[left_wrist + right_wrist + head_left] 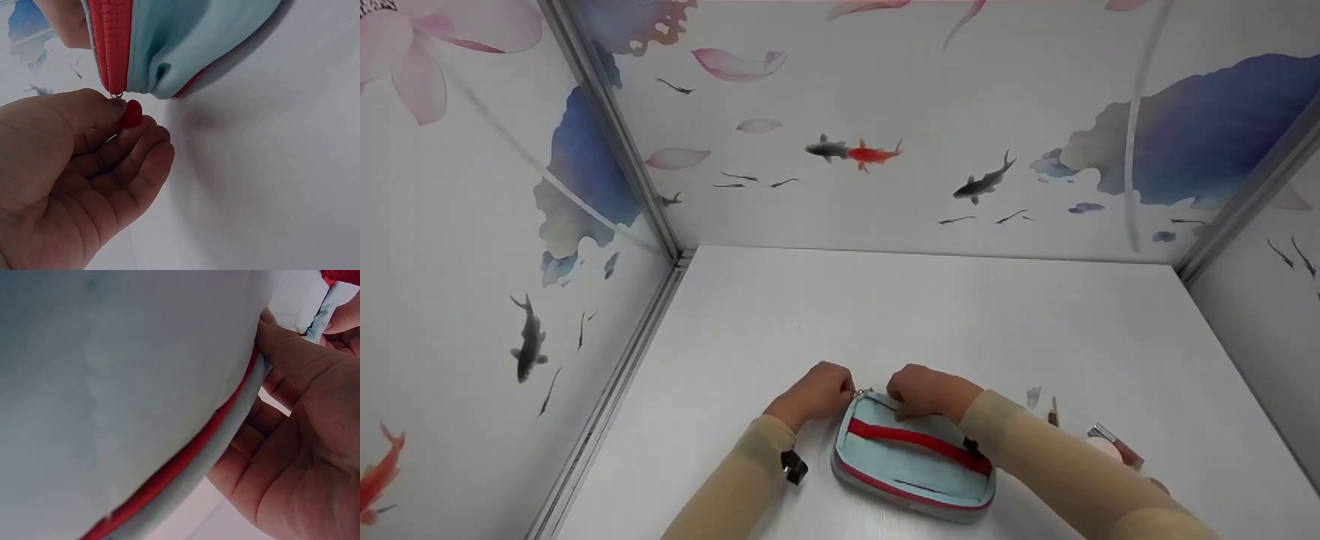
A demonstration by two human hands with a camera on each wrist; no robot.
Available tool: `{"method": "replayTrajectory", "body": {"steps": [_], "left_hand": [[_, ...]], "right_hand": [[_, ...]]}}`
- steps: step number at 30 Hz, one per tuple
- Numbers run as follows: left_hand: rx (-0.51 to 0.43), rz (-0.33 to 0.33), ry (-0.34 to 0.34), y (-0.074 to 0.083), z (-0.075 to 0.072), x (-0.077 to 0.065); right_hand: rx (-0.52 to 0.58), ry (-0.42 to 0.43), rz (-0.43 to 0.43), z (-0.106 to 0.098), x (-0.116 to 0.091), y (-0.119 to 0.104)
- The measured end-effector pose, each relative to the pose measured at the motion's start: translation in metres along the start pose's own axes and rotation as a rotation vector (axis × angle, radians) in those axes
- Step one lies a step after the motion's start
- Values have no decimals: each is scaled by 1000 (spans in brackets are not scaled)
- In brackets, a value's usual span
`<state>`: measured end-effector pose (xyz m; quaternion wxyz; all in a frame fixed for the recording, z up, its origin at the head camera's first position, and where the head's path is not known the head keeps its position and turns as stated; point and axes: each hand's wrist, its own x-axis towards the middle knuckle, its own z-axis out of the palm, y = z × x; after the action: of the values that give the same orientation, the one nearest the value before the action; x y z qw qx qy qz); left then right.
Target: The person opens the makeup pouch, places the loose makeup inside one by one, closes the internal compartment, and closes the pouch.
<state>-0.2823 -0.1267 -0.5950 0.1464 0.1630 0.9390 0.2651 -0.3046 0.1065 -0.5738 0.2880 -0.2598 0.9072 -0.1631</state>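
Observation:
A light blue zip pouch (877, 454) with a red strap (911, 438) across its top lies on the white table. At its far left corner, my left hand (819, 391) pinches the zipper pull, whose red bead (133, 114) shows between thumb and fingers in the left wrist view. The closed red zipper teeth (116, 48) run up from that pull. My right hand (931, 393) grips the pouch's far edge, thumb on top and fingers underneath, beside the red piping (185, 455) in the right wrist view.
Right of the pouch, partly behind my right forearm, lie a small clear item (1033, 396), a thin brush-like stick (1054, 412), a pink tube with a silver end (1126, 451) and a pale round thing (1102, 446). Printed panels (885, 210) wall the table (930, 315) at the back and sides.

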Motion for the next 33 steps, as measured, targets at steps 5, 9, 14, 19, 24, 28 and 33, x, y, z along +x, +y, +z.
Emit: {"method": "replayTrajectory", "body": {"steps": [5,9,14,19,24,28,33], "left_hand": [[-24,-32,-6,0,-1,-6],[-28,-46,-6,-2,-2,-11],[-14,-31,2,-8,-3,-17],[-22,-27,8,-12,-1,-25],[-18,-20,13,-11,-2,-30],[8,-6,33,-11,-4,-30],[13,-16,36,-11,-2,-29]], "right_hand": [[-4,7,16,2,3,0],[-5,-1,13,-2,4,0],[-14,-16,12,-6,4,0],[-11,-13,10,-7,2,0],[-14,-15,11,-8,1,-1],[-40,10,-17,-8,3,0],[-35,37,3,-9,4,7]]}}
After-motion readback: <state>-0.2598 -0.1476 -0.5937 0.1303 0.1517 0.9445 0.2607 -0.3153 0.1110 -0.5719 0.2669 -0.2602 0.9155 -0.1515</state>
